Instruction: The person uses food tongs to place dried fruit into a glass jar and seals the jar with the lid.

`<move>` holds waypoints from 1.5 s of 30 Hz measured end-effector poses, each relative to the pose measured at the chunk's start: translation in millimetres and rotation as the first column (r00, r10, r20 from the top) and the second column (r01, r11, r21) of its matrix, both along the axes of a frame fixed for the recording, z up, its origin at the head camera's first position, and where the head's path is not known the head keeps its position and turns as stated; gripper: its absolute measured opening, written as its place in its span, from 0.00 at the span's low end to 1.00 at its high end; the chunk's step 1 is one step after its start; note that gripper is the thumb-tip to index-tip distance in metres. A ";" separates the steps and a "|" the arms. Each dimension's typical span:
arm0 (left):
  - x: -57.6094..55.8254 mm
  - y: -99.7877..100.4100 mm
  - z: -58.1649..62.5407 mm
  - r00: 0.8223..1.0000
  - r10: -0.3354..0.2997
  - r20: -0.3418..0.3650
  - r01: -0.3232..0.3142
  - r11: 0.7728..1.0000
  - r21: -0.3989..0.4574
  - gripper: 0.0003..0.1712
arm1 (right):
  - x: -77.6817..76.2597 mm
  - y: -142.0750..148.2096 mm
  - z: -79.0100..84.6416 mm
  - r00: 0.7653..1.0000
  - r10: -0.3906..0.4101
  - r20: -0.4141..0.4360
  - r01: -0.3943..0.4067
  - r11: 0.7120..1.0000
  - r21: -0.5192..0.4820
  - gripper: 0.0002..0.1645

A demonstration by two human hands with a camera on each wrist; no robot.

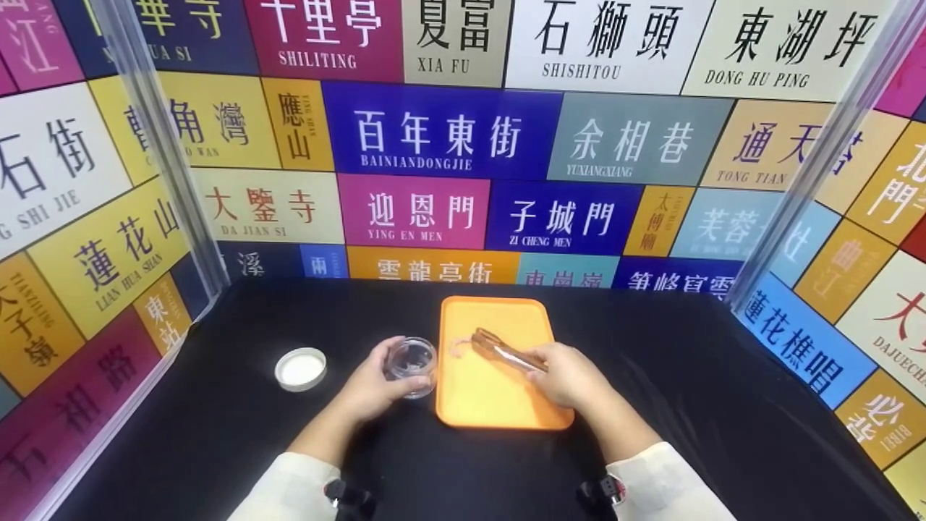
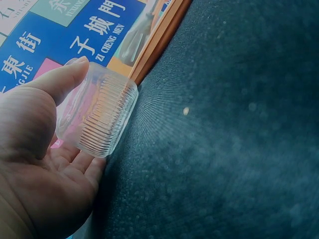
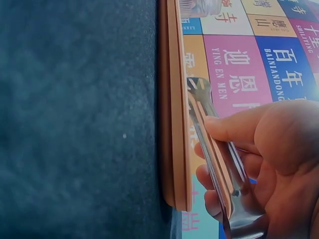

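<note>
1. Your left hand (image 1: pixel 387 378) wraps one clear jar (image 1: pixel 412 357), thumb on the near side.
2. Your right hand (image 1: pixel 571 373) pinches one pair of tongs (image 1: pixel 506 353), shiny metal, tips beyond your fingers.
3. One orange tray (image 1: pixel 474 401), round-cornered, lies below those fingers.
4. One round white lid (image 1: pixel 301 369) sits left of your left fingers.

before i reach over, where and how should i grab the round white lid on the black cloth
I'd pinch the round white lid by opposite edges of its rim, coming down from above and its right. It lies flat and low on the black cloth, and the left hand, holding the clear round jar, is on that side; free that hand first.
</note>
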State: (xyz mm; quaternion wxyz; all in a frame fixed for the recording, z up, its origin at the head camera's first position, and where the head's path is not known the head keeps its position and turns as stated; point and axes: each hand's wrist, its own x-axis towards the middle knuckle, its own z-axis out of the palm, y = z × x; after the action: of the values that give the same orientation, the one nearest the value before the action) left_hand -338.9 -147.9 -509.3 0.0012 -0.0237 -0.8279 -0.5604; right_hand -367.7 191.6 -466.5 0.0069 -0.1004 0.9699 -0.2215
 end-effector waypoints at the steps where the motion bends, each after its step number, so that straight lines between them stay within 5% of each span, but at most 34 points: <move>1: 0.1 0.0 0.1 1.000 0.001 0.005 -0.001 1.000 0.000 0.58 | -0.4 0.5 0.0 1.000 0.001 -0.004 -0.001 1.000 -0.005 0.21; 19: -1.0 1.0 -0.4 1.000 0.002 -0.012 -0.002 1.000 0.003 0.58 | -0.8 3.4 3.4 0.998 0.001 -0.055 -0.001 1.000 -0.007 0.17; 31: -0.2 0.4 0.0 1.000 -0.006 -0.010 0.006 1.000 0.006 0.58 | 3.3 2.4 12.6 0.999 -0.036 -0.011 0.036 0.999 -0.036 0.20; 45: -1.7 -0.8 -2.6 1.000 0.001 -0.011 -0.001 1.000 -0.017 0.59 | 14.4 -1.7 29.5 0.993 -0.005 -0.117 -0.004 0.997 -0.079 0.20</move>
State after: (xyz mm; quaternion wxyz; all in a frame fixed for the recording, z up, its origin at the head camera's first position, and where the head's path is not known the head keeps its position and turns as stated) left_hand -340.6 -148.6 -511.8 0.0058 -0.0265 -0.8326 -0.5533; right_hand -353.3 189.8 -437.0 -0.0542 -0.1134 0.9592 -0.2534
